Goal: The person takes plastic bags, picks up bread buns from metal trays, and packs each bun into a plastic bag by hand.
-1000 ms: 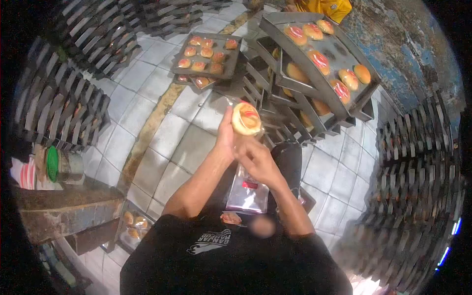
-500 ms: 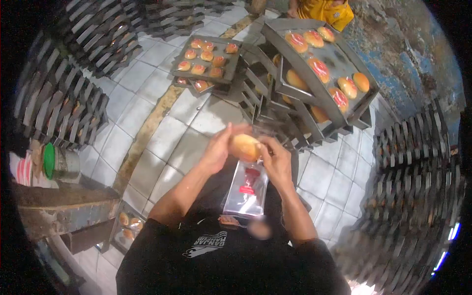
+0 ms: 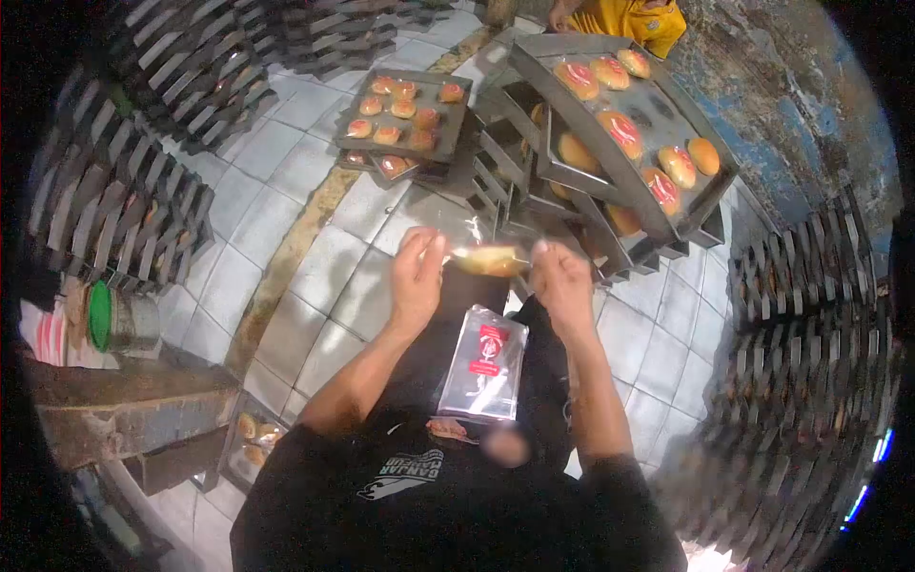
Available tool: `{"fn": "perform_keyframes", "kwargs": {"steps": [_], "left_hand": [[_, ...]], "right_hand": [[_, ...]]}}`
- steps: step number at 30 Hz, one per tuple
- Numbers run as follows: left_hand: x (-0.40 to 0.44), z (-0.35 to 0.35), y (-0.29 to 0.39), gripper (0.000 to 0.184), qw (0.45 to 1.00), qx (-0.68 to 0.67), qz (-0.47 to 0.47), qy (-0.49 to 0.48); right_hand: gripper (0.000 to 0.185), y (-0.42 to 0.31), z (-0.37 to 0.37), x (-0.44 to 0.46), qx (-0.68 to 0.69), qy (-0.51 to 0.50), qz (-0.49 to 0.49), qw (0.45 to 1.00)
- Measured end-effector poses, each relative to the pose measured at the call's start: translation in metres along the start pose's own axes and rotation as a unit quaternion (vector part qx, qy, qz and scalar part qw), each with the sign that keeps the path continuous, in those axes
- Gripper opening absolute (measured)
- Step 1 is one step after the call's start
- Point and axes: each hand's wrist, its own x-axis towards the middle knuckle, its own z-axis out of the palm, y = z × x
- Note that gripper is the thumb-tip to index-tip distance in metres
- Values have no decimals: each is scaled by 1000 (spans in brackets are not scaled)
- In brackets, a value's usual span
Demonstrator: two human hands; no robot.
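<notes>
Fingers of the left hand [image 3: 416, 278] and right hand [image 3: 564, 286] have moved wider apart, each pinching an end of the clear wrap [image 3: 459, 254] around the bun [image 3: 491, 261], seemingly drawing it taut beyond the printed packet [image 3: 484, 370].

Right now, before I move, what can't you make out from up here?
All in the head view:
- Wrapped bun between the left hand and right hand: blurred, topping unclear.
- Lower trays: contents partly hidden by the top tray.
- Person in yellow: cut off by the top edge.
- Packet: small print unreadable.
</notes>
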Motion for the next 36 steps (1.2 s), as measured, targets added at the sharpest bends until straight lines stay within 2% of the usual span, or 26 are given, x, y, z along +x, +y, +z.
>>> {"fn": "perform_keyframes", "kwargs": {"steps": [3,4,6,7,8,9,11,12,13,14,15,16,18,19,20,22,23,25,27,28,29,31,32,34,35,36], "left_hand": [[-43,-22,-16,18,999,12,22,-22],[-61,-31,-35,18,999,13,20,-21],[-83,-43,-77,17,966,-109,-227,-60],[-78,-47,-68,17,965,-101,-237,-58],[-66,-42,-60,15,944,-173,-268,-77],[-45,-34,-48,14,920,-248,-287,-99],[-12,-9,-18,16,909,-314,-220,-161],[2,15,9,21,889,-390,-189,-148],[9,33,31,29,861,-464,-160,-135],[10,42,46,29,858,-465,-159,-149],[10,51,59,36,890,-397,-150,-167],[11,60,67,43,917,-328,-136,-182],[-12,49,28,51,952,-76,-44,-294],[-33,40,27,55,954,-21,-22,-297],[-46,27,22,56,930,137,185,-285],[-74,6,15,44,876,314,275,-241],[-81,-1,8,44,878,315,275,-231],[-90,-19,-4,34,845,347,316,-256],[-91,-24,2,33,823,351,347,-281],[-93,-26,2,33,821,324,376,-284],[-95,-24,2,33,817,290,404,-290],[-98,-20,18,31,851,225,364,-304],[-102,-17,15,29,920,86,77,-374],[-81,-13,15,22,853,36,-126,-505],[-69,-10,18,22,850,22,-127,-512],[-62,-7,19,17,868,-23,-220,-444]], "right_hand": [[37,37,-8,-34,-106,-16,61,992],[38,57,-11,-47,-141,-39,38,989],[37,97,-8,-68,-151,-43,115,981],[36,96,6,-82,-124,-45,141,981],[31,87,5,-84,84,-51,239,966],[27,66,5,-82,112,-48,211,970],[25,50,-7,-68,88,23,6,996],[23,14,-16,-64,-93,64,-125,986],[21,-31,-27,-59,-271,106,-244,925],[21,-60,-40,-46,-330,155,-298,882],[24,-81,-52,-33,-388,200,-348,830],[24,-96,-60,-24,-392,210,-351,824],[35,-126,-74,-9,-520,280,-404,699],[41,-127,-74,-12,-492,267,-389,732],[45,-114,-69,-26,-476,235,-358,768],[47,-78,-56,-58,-410,132,-332,839],[45,-53,-49,-74,-415,35,-265,870],[54,11,-33,-92,-451,-82,-228,859],[60,34,-19,-112,-611,-72,-282,736],[44,49,-18,-115,-598,-42,-280,750],[44,57,-29,-119,-592,-35,-269,759],[23,38,-47,-123,-540,-141,-191,808],[13,15,-50,-124,-424,-148,-140,883],[19,-9,-69,-113,-309,-219,29,925],[22,-18,-78,-100,-281,-236,116,923],[24,-25,-92,-84,-494,-197,-51,845]]}}
